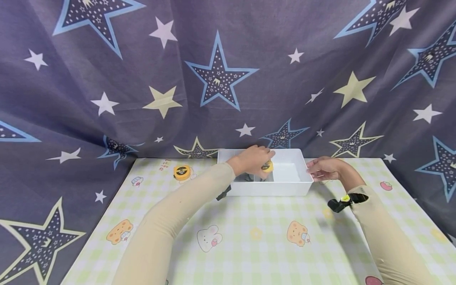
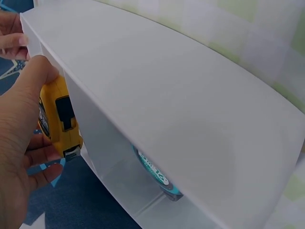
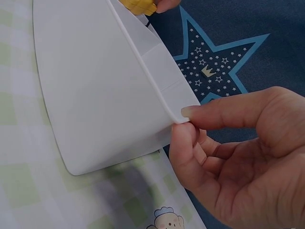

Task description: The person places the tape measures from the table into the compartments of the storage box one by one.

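Observation:
My left hand (image 1: 252,159) grips a yellow-and-black tape measure (image 2: 61,114) above the middle of a white divided box (image 1: 267,189). The thumb lies on one side of the tape measure and the fingers are on the other. At the box's right end, my right hand (image 3: 238,157) pinches the rim between thumb and forefinger. In the left wrist view, a teal-and-dark rounded item (image 2: 157,171) with lettering sits in a compartment, partly hidden by the box wall. Left of the box, a second yellow tape measure (image 1: 182,172) lies on the table.
A green-checked tablecloth (image 1: 242,253) with cartoon prints covers the table (image 1: 320,253). Directly behind the box hangs a dark curtain (image 1: 270,91) with stars. A black strap with a device (image 1: 343,202) is on the right wrist.

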Tool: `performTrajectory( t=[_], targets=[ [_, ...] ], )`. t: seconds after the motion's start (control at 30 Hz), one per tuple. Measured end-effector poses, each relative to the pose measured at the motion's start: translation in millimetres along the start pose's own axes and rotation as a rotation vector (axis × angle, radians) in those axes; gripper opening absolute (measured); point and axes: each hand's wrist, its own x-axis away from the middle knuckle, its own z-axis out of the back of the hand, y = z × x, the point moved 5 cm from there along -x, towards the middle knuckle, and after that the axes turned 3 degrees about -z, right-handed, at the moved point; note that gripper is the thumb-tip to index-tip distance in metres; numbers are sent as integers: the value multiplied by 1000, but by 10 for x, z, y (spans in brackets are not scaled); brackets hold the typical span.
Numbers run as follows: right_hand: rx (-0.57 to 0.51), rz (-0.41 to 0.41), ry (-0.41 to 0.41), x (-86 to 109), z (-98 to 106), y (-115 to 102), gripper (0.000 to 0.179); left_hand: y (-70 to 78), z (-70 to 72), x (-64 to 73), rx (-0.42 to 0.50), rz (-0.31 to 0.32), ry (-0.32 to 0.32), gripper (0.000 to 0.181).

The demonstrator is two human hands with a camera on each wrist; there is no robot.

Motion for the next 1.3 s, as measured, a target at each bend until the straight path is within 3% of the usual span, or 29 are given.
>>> performTrajectory(
  t=[1.3],
  targets=[
    [-7,-2,1,17,-23,-13,32,-2,-8,-4,51,-31,-46,63]
  ],
)
